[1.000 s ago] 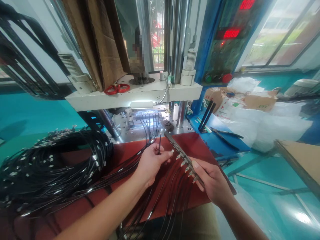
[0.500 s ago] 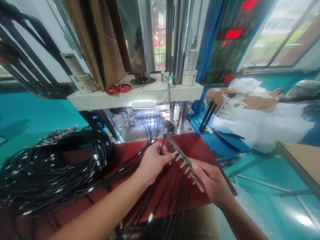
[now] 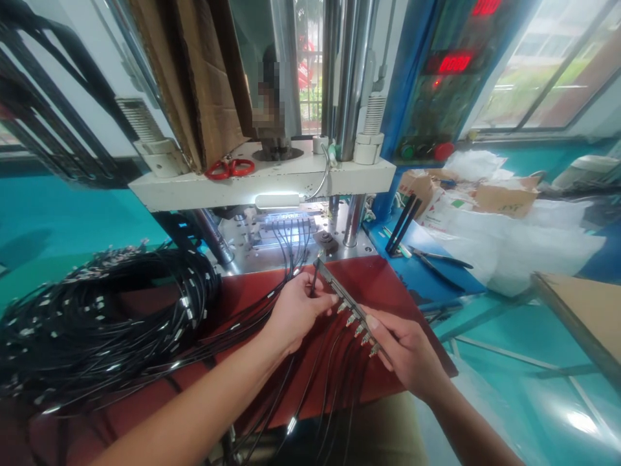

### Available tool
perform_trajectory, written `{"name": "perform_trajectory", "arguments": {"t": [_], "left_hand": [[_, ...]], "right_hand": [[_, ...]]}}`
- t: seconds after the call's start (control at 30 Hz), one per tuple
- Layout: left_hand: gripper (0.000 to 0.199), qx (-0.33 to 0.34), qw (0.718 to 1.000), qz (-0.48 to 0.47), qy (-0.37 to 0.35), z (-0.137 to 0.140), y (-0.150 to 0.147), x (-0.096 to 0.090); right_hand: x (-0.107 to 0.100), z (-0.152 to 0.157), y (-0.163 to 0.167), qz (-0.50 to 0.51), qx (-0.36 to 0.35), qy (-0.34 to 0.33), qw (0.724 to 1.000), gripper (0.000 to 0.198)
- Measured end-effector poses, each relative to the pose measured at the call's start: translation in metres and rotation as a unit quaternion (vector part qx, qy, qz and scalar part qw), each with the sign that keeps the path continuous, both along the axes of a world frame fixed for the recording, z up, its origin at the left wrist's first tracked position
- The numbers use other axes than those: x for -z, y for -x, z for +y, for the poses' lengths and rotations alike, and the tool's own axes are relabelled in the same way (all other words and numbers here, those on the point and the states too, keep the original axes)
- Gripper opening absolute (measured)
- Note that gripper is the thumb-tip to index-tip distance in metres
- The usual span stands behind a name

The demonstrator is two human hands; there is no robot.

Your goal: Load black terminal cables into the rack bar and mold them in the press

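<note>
While your right hand (image 3: 412, 353) is gripping the metal bar (image 3: 349, 303) over the red table (image 3: 388, 285), several cable ends (image 3: 356, 329) are sitting in it; your left hand (image 3: 295, 309) is pinching one more cable (image 3: 314, 279) at the far end.

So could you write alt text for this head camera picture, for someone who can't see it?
Two bare hands work over a red mat: the right hand holds a metal bar fitted with cable ends, and the left hand pinches a thin black cable at the bar's far end. A coil of black cables lies to the left, a press machine behind.
</note>
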State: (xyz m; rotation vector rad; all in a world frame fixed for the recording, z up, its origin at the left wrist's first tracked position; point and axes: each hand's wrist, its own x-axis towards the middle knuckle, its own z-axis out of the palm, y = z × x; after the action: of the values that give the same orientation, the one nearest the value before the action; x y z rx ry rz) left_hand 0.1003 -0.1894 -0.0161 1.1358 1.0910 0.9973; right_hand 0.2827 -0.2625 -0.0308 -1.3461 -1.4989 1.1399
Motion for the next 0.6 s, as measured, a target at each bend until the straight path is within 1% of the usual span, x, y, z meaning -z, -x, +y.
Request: {"name": "perform_trajectory", "arguments": {"t": [0.1,0.2,0.27,0.37,0.43,0.53,0.6], "left_hand": [[0.024,-0.004,1.000,-0.028,0.014,0.007,0.009,-0.002],[0.024,-0.020,0.999,-0.038,0.029,0.013,0.021,-0.009],[0.022,-0.011,0.998,-0.059,0.036,0.016,0.028,-0.015],[0.028,0.004,0.994,-0.097,0.048,0.019,0.034,-0.020],[0.029,0.002,0.995,-0.091,0.035,0.022,0.036,-0.021],[0.021,0.006,0.999,-0.053,0.002,0.029,0.037,-0.019],[0.018,0.038,0.998,-0.032,0.025,0.035,0.038,-0.019]], "right_hand": [[0.001,0.000,0.001,0.021,0.008,0.005,1.000,0.043],[0.001,0.000,0.000,0.040,0.027,0.006,0.999,0.042],[0.001,0.000,0.000,0.046,0.035,0.000,0.998,0.041],[0.000,0.000,-0.001,0.046,0.032,-0.002,0.998,0.039],[0.000,0.000,-0.001,0.044,0.030,0.000,0.999,0.039],[0.001,-0.001,-0.001,0.045,0.030,0.001,0.999,0.040],[0.002,0.000,-0.001,0.044,0.030,0.004,0.999,0.041]]}}
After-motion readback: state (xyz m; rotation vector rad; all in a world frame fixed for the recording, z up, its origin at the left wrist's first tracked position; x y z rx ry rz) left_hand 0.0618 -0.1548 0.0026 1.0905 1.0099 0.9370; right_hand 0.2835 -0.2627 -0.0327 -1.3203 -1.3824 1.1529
